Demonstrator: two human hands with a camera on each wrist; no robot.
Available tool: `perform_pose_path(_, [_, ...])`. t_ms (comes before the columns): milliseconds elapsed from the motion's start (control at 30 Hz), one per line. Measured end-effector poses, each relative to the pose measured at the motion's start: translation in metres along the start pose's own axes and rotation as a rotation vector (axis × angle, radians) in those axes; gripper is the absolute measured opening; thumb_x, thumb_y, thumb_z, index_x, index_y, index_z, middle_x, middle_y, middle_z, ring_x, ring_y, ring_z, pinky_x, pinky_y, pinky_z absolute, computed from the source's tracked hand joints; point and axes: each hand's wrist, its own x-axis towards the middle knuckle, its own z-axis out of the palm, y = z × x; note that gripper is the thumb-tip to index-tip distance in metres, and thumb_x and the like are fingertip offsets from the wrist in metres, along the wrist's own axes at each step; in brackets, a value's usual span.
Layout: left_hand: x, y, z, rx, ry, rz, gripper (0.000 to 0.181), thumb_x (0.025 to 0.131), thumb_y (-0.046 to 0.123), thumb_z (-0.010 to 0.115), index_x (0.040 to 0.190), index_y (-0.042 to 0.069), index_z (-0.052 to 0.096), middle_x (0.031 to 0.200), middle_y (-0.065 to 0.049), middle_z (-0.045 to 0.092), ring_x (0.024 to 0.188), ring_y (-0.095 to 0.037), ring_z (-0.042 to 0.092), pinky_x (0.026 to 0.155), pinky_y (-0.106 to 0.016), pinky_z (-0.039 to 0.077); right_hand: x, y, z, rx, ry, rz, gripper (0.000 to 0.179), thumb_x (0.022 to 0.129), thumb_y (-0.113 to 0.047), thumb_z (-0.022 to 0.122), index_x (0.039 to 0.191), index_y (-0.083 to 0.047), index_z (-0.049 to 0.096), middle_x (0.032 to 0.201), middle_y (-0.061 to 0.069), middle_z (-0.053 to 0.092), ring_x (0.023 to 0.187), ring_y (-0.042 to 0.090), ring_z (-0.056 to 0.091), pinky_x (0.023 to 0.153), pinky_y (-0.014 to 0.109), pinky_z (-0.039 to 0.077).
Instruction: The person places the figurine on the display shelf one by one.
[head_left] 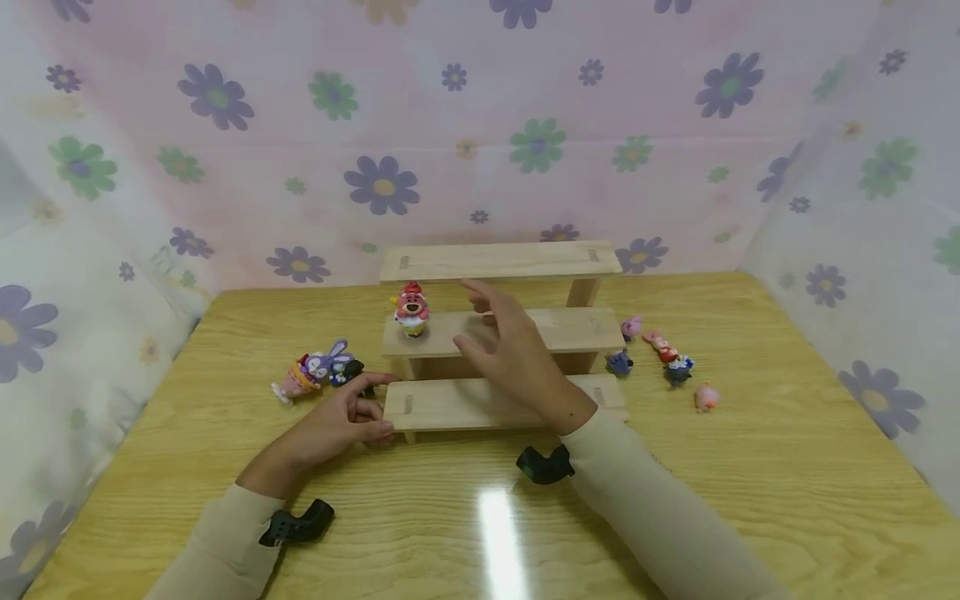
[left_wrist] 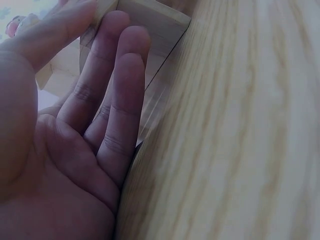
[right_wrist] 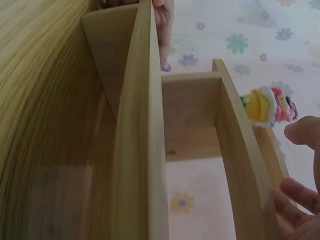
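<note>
A three-tier wooden display stand [head_left: 502,403] stands on the table. My left hand [head_left: 337,425] grips the left end of its lowest step, thumb at the front corner and index finger at the back; the left wrist view shows the fingers [left_wrist: 127,90] against the wood. On the left of the middle step, a pink bear figurine [head_left: 412,310] with a red top stands upright; the right wrist view shows the same figurine [right_wrist: 270,105] sideways. My right hand [head_left: 517,354] hovers above the middle step, right of the figurine, fingers apart and holding nothing.
Left of the stand lie a purple rabbit figurine [head_left: 318,367] and a dark figurine [head_left: 348,371], close to my left hand. Several small figurines lie to the right, among them a pink one [head_left: 707,397] and a dark blue one [head_left: 620,362]. A flowered cloth [head_left: 465,108] hangs behind.
</note>
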Motion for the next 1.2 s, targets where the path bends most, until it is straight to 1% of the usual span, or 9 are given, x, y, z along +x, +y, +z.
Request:
perform_pose_path(167, [0.0,-0.002,0.0,0.016,-0.001,0.002,0.071,0.096,0.008,0.066,0.153,0.0,0.024,0.09,0.001,0.073,0.084,-0.015,0.072,0.074,-0.034,0.06,-0.016,0.007,-0.024,-0.054,0.059,-0.033,0.057,0.093,-0.014,0.072,0.144,-0.005,0.048,0.131,0.014,0.057,0.118,0.027,0.057,0.099,0.042,0.052])
perform_pose_path(333, [-0.003,-0.002,-0.001,0.024,0.002,0.003,0.071,0.096,0.007,0.066,0.153,0.0,0.023,0.089,0.002,0.074,0.083,-0.014,0.071,0.072,-0.034,0.059,-0.03,0.017,-0.047,-0.114,0.121,-0.08,0.046,0.092,-0.009,0.071,0.135,-0.001,0.056,0.126,0.016,0.061,0.109,0.032,0.06,0.091,0.046,0.054])
perform_pose_path(500, [-0.004,0.0,-0.001,0.028,0.004,0.0,0.072,0.096,0.009,0.066,0.154,0.003,0.024,0.09,0.001,0.074,0.082,-0.014,0.071,0.071,-0.035,0.06,-0.041,0.031,-0.069,-0.187,0.198,-0.1,0.036,0.091,-0.005,0.071,0.126,0.001,0.062,0.119,0.018,0.063,0.101,0.035,0.058,0.086,0.049,0.051])
perform_pose_path(567, [-0.003,0.001,-0.001,0.024,0.0,-0.003,0.072,0.096,0.009,0.066,0.154,0.004,0.024,0.09,0.001,0.074,0.083,-0.015,0.071,0.071,-0.035,0.06,-0.045,0.038,-0.078,-0.204,0.225,-0.102,0.033,0.091,-0.003,0.07,0.124,0.001,0.063,0.117,0.018,0.064,0.1,0.034,0.058,0.086,0.048,0.049])
perform_pose_path(667, [-0.002,0.003,0.0,0.018,-0.002,-0.002,0.072,0.096,0.009,0.067,0.154,0.004,0.024,0.09,0.0,0.074,0.081,-0.015,0.071,0.071,-0.035,0.06,-0.049,0.048,-0.091,-0.21,0.265,-0.085,0.032,0.092,0.0,0.067,0.124,0.001,0.064,0.117,0.019,0.064,0.102,0.034,0.058,0.087,0.042,0.047])
perform_pose_path(767, [0.0,0.004,-0.001,0.018,0.005,-0.004,0.072,0.096,0.008,0.067,0.153,0.004,0.025,0.09,-0.001,0.074,0.081,-0.015,0.071,0.072,-0.036,0.06,-0.05,0.057,-0.105,-0.208,0.294,-0.049,0.031,0.094,0.002,0.064,0.125,0.002,0.063,0.119,0.021,0.064,0.106,0.033,0.058,0.091,0.042,0.047])
perform_pose_path(833, [0.0,0.004,-0.002,0.024,0.01,-0.005,0.072,0.096,0.008,0.067,0.153,0.003,0.025,0.09,0.0,0.074,0.081,-0.015,0.072,0.072,-0.035,0.06,-0.049,0.062,-0.112,-0.207,0.305,-0.016,0.031,0.095,0.001,0.062,0.126,0.003,0.062,0.119,0.022,0.063,0.107,0.035,0.058,0.093,0.045,0.047])
perform_pose_path(933, [-0.001,0.004,-0.003,0.029,0.014,0.0,0.071,0.096,0.008,0.067,0.152,0.001,0.025,0.09,0.0,0.073,0.08,-0.015,0.071,0.072,-0.034,0.06,-0.048,0.071,-0.119,-0.213,0.313,0.034,0.03,0.097,-0.002,0.059,0.127,0.004,0.062,0.118,0.023,0.062,0.107,0.037,0.057,0.093,0.051,0.047])
perform_pose_path(1200, [0.0,0.003,0.0,0.024,0.014,-0.004,0.07,0.095,0.006,0.067,0.152,0.002,0.026,0.09,0.0,0.073,0.079,-0.014,0.071,0.072,-0.034,0.06,-0.054,0.098,-0.13,-0.239,0.308,0.162,0.03,0.1,-0.01,0.056,0.127,0.003,0.062,0.115,0.025,0.06,0.102,0.038,0.056,0.086,0.052,0.048])
